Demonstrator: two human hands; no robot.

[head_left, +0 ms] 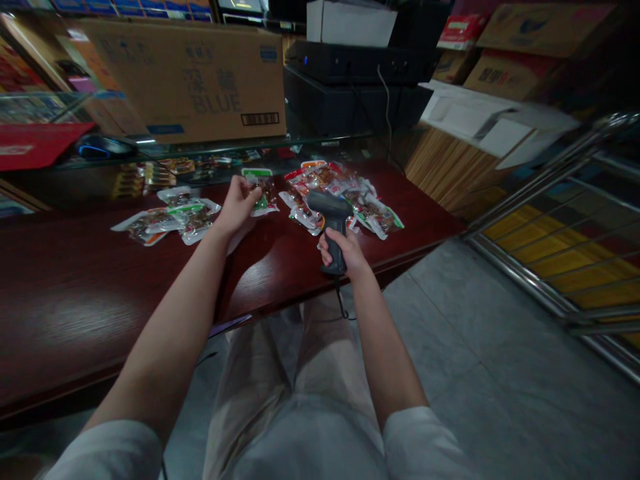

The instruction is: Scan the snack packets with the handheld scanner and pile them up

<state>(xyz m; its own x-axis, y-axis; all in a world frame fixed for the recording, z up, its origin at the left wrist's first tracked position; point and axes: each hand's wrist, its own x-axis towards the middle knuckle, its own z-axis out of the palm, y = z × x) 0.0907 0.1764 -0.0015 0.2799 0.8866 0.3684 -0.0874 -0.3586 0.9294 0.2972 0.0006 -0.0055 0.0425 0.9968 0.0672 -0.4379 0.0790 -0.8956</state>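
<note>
My right hand (pixel 344 252) is wrapped round the handle of a dark grey barcode scanner (pixel 330 205), its head pointing up and to the left. My left hand (pixel 239 205) pinches the left side of a clear snack packet (pixel 261 183) with a green top label and brown contents. To the left of that hand lies a small group of similar packets (pixel 187 217). A larger heap of packets (pixel 330 175), some red and some green at the edges, lies behind and beside the scanner. All rest on the dark red tabletop (pixel 260 273).
Behind the table, a large cardboard box (pixel 200 80) stands on a glass counter near a computer mouse (pixel 103 147). Black machines (pixel 350 80) with a hanging cable are beside it. Right of the table are stacked cartons (pixel 525 40) and a metal rack (pixel 565 253). The scanner's cord (pixel 340 300) hangs over the front edge.
</note>
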